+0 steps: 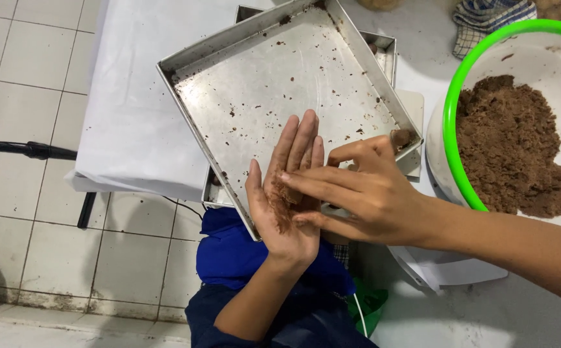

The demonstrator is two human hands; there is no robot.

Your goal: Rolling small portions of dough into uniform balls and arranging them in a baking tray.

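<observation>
Brown dough pressed between two palms over a metal tray.

The brown dough (pixel 285 196) lies on the open, flat left hand (pixel 287 193); the right hand (pixel 364 193) lays its straightened fingers across it, gripping nothing. Both hover at the near edge of the crumb-flecked metal tray (pixel 255 90). Right of the tray, a green-rimmed bowl (pixel 451 96) holds more brown dough on the white worktop (pixel 132 96).

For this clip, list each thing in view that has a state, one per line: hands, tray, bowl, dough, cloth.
Left hand: open flat, palm up, smeared brown.
Right hand: fingers pressing a small brown dough piece into the left palm.
Shallow rectangular metal tray: nearly bare, scattered crumbs, one dough lump in its corner.
White bowl with green rim: holds a heap of brown dough.
Checked cloth: crumpled.
</observation>
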